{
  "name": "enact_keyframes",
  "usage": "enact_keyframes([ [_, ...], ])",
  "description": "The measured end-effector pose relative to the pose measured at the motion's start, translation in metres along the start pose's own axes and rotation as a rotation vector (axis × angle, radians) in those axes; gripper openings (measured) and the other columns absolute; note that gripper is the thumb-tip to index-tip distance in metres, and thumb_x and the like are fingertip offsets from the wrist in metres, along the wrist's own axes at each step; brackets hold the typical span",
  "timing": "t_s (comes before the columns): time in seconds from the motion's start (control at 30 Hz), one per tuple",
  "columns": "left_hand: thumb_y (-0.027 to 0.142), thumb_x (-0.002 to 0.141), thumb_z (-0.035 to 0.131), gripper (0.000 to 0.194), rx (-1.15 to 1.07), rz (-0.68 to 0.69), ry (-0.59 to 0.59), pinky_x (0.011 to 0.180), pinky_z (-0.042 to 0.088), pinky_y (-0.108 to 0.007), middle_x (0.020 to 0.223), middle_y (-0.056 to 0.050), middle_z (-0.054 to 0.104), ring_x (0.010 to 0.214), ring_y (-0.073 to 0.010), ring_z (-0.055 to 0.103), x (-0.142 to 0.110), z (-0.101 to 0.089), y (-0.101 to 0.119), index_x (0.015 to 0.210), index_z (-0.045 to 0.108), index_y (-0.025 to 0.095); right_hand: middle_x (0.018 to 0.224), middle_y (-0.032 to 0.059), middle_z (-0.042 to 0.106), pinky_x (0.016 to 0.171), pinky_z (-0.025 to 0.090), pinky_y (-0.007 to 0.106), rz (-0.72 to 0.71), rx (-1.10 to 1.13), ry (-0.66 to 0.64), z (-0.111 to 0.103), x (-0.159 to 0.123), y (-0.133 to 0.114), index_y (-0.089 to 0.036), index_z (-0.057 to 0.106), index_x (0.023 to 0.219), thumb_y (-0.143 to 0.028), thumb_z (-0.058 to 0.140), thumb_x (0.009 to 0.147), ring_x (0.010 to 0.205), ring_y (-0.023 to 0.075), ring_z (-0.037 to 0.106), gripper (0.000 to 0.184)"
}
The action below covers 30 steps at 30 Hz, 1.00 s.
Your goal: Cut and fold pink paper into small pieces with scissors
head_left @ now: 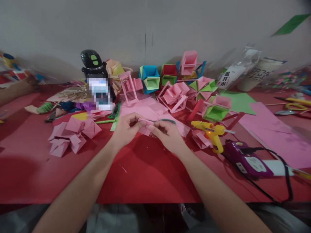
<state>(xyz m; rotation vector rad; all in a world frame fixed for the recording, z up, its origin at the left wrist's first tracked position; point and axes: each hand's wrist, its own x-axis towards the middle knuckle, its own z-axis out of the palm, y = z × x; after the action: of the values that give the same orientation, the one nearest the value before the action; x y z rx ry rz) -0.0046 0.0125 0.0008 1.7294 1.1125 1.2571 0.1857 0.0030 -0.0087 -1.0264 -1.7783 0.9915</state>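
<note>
Forearms (84,181) span worktop (148,178); left hand (126,129) and right hand (169,135) both pinch a pink piece (146,121), apparently unfinished; behind, paper models (149,79) stand formed; at right, pink sheet (274,132) lies flat

one head-worn camera faced forward and down over the red table (148,174). view ran from above and behind left hand (125,131) and right hand (170,134), nearby, toward the grey wall (116,29).

Grey wall (109,29), dark vertical line (145,48) mid-wall — red table (148,181) below — dimmish light.
</note>
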Motion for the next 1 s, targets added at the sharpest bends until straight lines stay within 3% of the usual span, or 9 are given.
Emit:
enact_keyframes([
  [0.17,0.037,0.081,0.074,0.022,-0.093,-0.048,0.028,0.063,0.047,-0.025,0.073,-0.001,0.065,0.066,-0.0128,0.058,0.002,-0.001,0.001,0.082,0.065,0.017,0.069,-0.001,0.061,0.065,0.041,0.028,-0.02,-0.016,0.033,0.002,0.0,0.0,-0.019,0.06,0.073,-0.033,0.059,0.095,0.066,0.013,0.054,0.026],
  [0.37,0.037,0.083,0.071,0.022,0.007,-0.131,-0.128,0.068,0.048,-0.027,0.076,-0.003,0.068,0.071,-0.0147,0.06,0.004,-0.01,0.0,0.077,0.071,0.016,0.079,0.0024,0.063,0.066,0.041,0.028,-0.037,-0.098,0.187,-0.001,0.001,0.003,-0.019,0.063,0.078,-0.028,0.059,0.094,0.073,0.0152,0.056,0.019],
  [0.57,0.036,0.087,0.067,0.02,0.114,-0.093,-0.241,0.07,0.047,-0.027,0.082,-0.003,0.073,0.075,-0.0154,0.062,0.001,-0.008,-0.002,0.085,0.075,0.018,0.076,0.0016,0.059,0.068,0.039,0.03,-0.132,-0.249,0.075,-0.003,0.0,0.009,-0.019,0.057,0.073,-0.025,0.061,0.093,0.071,0.0153,0.053,0.021],
  [0.83,0.032,0.083,0.071,0.018,0.033,-0.054,-0.11,0.068,0.05,-0.027,0.077,-0.005,0.073,0.07,-0.0156,0.063,0.002,-0.003,-0.003,0.08,0.073,0.015,0.072,0.0006,0.056,0.065,0.036,0.03,-0.102,-0.244,0.039,0.001,0.0,0.006,-0.019,0.055,0.07,-0.027,0.058,0.096,0.069,0.0152,0.049,0.027],
  [1.0,0.033,0.082,0.072,0.018,0.049,-0.027,-0.149,0.068,0.052,-0.027,0.082,-0.005,0.075,0.073,-0.0161,0.065,0.002,-0.003,-0.003,0.089,0.075,0.017,0.072,0.0012,0.056,0.066,0.037,0.03,-0.177,-0.252,0.085,-0.001,-0.001,0.008,-0.019,0.055,0.067,-0.023,0.061,0.093,0.068,0.0149,0.051,0.027],
])
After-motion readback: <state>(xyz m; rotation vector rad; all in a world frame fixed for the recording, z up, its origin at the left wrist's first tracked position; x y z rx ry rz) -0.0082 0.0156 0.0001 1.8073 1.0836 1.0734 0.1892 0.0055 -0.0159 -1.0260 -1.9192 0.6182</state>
